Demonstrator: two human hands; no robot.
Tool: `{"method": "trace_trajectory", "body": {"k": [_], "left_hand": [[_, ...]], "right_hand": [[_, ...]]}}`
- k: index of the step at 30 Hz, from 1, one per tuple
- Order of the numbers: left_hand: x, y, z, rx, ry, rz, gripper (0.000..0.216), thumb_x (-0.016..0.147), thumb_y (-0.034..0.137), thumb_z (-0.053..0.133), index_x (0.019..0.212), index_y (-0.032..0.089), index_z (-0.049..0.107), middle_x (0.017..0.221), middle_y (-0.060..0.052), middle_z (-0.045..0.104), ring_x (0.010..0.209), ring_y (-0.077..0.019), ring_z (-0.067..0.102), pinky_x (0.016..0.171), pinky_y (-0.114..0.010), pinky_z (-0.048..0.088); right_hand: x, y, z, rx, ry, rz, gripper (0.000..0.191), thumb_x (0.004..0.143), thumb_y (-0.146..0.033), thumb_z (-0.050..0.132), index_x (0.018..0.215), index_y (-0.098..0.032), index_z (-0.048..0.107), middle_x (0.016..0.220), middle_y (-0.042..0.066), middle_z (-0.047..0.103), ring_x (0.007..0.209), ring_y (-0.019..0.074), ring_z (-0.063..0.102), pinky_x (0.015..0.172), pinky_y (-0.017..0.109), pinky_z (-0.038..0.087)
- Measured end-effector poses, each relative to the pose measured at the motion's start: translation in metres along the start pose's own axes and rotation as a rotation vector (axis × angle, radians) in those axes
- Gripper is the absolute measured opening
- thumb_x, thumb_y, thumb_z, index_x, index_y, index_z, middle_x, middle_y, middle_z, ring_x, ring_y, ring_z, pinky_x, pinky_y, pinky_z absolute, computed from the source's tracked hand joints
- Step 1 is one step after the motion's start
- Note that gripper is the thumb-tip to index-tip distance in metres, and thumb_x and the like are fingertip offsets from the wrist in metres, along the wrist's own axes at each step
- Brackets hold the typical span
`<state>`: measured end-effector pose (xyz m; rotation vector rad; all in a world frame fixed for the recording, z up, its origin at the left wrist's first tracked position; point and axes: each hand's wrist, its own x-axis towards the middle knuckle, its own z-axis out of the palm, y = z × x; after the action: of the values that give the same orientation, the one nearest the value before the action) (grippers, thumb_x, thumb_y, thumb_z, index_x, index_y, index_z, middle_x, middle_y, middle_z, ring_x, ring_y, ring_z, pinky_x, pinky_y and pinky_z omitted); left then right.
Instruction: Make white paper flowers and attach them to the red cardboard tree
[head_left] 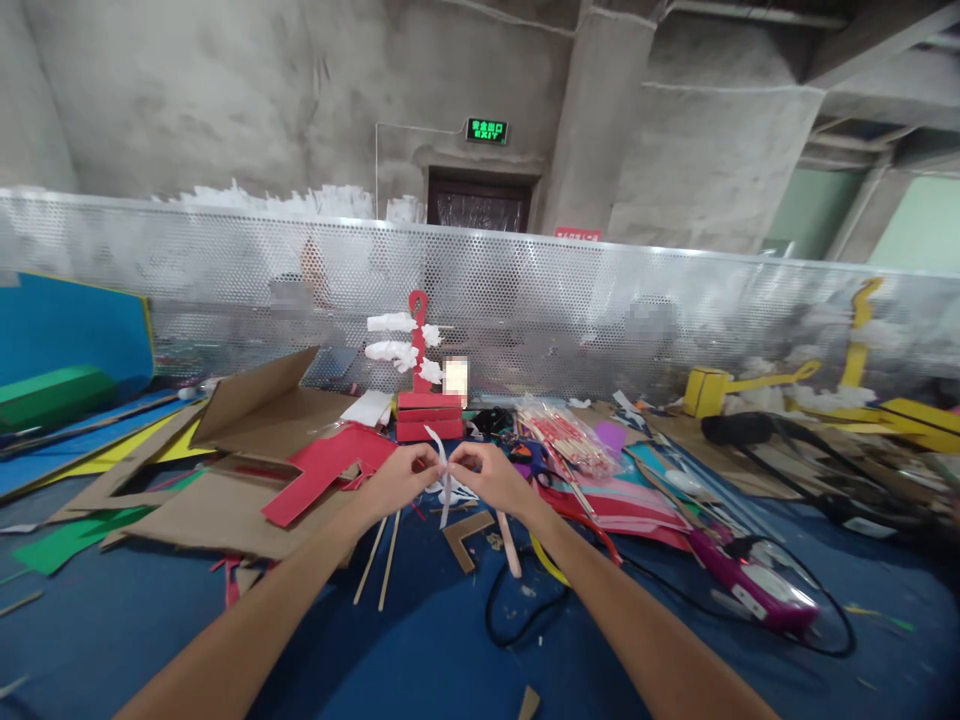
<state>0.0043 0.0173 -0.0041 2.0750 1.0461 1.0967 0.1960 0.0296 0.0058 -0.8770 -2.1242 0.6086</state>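
A thin white strip (448, 510), perhaps paper or ribbon, stands nearly upright between my hands, its top end curling to the left. My left hand (405, 474) pinches it from one side, and the fingertips of my right hand (486, 474) are closed on it from the other. Just behind them is a red box-shaped base (430, 424) with a hooked red upright (419, 345) carrying white fluffy pieces (391, 353). Below my hands lie two thin wooden sticks (388, 562), an L-shaped piece of cardboard (459, 550) and a pale pink stick (509, 546).
Brown cardboard (225, 510) and a red cut sheet (315, 478) lie left. To the right are a bag of sticks (570, 438), red sheets (622, 508), a purple device (754, 590) with a black cable, and yellow models (706, 391). A perforated metal screen (247, 300) borders the back.
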Motion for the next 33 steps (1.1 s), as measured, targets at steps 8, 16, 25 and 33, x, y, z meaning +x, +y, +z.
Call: {"method": "trace_trajectory", "body": {"k": [8,16,25,33], "left_hand": [[-0.0007,-0.0036,0.0020,0.029,-0.013,0.031,0.022,0.084,0.034,0.052,0.080,0.014,0.060,0.072,-0.001,0.058,0.064,-0.0133,0.052,0.059,-0.022,0.039],[-0.0009,0.0012,0.0005,0.050,0.005,0.021,0.023,0.083,0.035,0.051,0.077,0.015,0.059,0.070,-0.001,0.059,0.063,-0.0139,0.053,0.058,-0.022,0.040],[-0.0012,-0.0021,0.0017,0.075,0.020,0.023,0.022,0.084,0.035,0.051,0.080,0.015,0.059,0.073,-0.002,0.061,0.065,-0.0142,0.053,0.058,-0.022,0.040],[-0.0026,0.0044,0.0014,0.080,-0.013,0.037,0.030,0.085,0.043,0.051,0.080,0.015,0.060,0.070,-0.001,0.061,0.065,-0.0152,0.055,0.059,-0.023,0.042]], "right_hand": [[-0.0034,-0.0053,0.0012,-0.034,-0.005,0.011,0.021,0.079,-0.037,0.062,0.084,-0.017,0.063,0.073,0.001,0.065,0.063,0.0125,0.058,0.058,0.021,0.042],[-0.0026,-0.0026,0.0015,-0.161,0.034,-0.033,0.015,0.081,-0.028,0.057,0.076,-0.016,0.064,0.067,0.000,0.063,0.058,0.0115,0.053,0.056,0.021,0.039],[-0.0041,-0.0062,0.0023,-0.068,0.008,0.000,0.020,0.081,-0.036,0.058,0.081,-0.017,0.063,0.073,0.002,0.065,0.062,0.0130,0.057,0.058,0.021,0.042],[-0.0037,-0.0040,0.0023,-0.106,0.028,-0.025,0.015,0.081,-0.029,0.055,0.076,-0.016,0.062,0.065,0.000,0.062,0.058,0.0122,0.055,0.056,0.020,0.040]]}}
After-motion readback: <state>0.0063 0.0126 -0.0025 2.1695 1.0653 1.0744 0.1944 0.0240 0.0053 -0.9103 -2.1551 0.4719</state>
